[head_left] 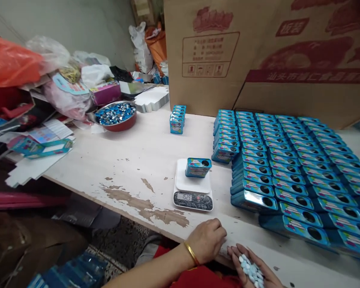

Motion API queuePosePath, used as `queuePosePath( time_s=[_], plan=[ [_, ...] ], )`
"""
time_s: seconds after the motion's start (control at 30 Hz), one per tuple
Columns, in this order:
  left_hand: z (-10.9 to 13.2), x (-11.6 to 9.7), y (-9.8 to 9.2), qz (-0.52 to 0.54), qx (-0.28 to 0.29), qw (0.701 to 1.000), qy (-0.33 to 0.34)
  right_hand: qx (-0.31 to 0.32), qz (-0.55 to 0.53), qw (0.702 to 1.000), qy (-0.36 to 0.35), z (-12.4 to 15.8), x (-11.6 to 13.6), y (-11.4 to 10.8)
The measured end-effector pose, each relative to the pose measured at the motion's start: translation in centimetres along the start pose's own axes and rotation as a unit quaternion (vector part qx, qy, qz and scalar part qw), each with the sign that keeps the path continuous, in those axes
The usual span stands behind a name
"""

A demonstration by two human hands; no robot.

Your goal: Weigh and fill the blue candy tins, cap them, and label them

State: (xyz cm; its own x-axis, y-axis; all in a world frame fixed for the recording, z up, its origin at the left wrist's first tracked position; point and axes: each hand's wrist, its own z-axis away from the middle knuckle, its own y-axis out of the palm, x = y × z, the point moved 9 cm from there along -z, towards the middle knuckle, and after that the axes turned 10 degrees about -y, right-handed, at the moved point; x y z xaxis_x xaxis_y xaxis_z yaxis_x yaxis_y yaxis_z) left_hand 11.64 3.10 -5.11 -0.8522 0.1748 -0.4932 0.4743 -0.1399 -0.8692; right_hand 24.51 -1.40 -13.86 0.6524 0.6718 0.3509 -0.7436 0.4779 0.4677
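My right hand [244, 260] is cupped palm up at the bottom edge, holding a heap of small white and pale blue candies [252, 270]. Beside it, my left hand [207, 240], with a gold bangle at the wrist, has its fingers curled together over the table edge; anything between them is hidden. In front of my hands stands a white digital scale [195, 188], its display lit. One blue candy tin [198, 167] rests upright on the scale's plate, a dark round hole in its top.
Rows of blue tins [288, 168] fill the table's right side. A short row of tins [177, 120] stands farther back. A bowl of blue and silver caps [115, 116] sits at left near white card stacks [151, 100] and plastic bags. A large cardboard box [210, 88] blocks the back.
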Motion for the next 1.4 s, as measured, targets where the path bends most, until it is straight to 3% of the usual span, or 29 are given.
queuePosePath(
  time_s=[0.1,0.2,0.4,0.63,0.7,0.77,0.9,0.93,1.0,1.13,1.27,1.4],
  plan=[
    [0.0,0.0,0.0,-0.003,0.010,1.000,-0.001,0.033,0.016,0.999,0.018,-0.8,-0.3,-0.6],
    [-0.1,0.1,0.1,-0.014,0.014,1.000,-0.002,0.026,0.023,0.999,0.014,-1.0,-0.3,-0.9],
    [-0.1,0.1,0.1,-0.016,0.005,1.000,0.007,0.055,0.033,0.998,-0.005,0.4,0.1,1.1],
    [0.0,-0.1,0.1,0.020,0.015,1.000,0.005,0.029,0.029,0.998,-0.043,1.8,0.5,2.4],
    [-0.1,-0.4,-1.5,0.078,0.014,0.997,0.019,0.022,0.035,0.998,-0.047,2.0,0.5,2.6],
    [-0.7,-0.3,-4.9,0.137,-0.024,0.990,0.032,0.027,0.034,0.998,-0.038,2.2,0.3,3.0],
    [-3.4,1.6,-14.8,0.142,-0.218,0.965,0.021,0.047,-0.003,0.998,-0.035,2.2,0.3,3.6],
    [-4.2,2.2,-16.9,0.120,-0.260,0.958,0.012,0.051,-0.009,0.998,-0.034,2.2,0.3,3.6],
    [-6.0,3.3,-19.3,0.049,-0.295,0.954,-0.008,0.059,-0.017,0.998,-0.031,2.1,0.3,3.7],
    [-7.9,5.5,-20.3,-0.026,-0.295,0.954,-0.047,0.068,-0.034,0.997,-0.030,2.3,0.4,3.9],
    [-6.5,8.5,-21.0,0.065,-0.326,0.941,-0.067,0.059,-0.043,0.997,-0.021,2.6,0.7,4.1],
    [-5.6,10.7,-20.8,0.127,-0.304,0.941,-0.078,0.039,-0.035,0.999,-0.001,2.9,0.8,4.0]
  ],
)
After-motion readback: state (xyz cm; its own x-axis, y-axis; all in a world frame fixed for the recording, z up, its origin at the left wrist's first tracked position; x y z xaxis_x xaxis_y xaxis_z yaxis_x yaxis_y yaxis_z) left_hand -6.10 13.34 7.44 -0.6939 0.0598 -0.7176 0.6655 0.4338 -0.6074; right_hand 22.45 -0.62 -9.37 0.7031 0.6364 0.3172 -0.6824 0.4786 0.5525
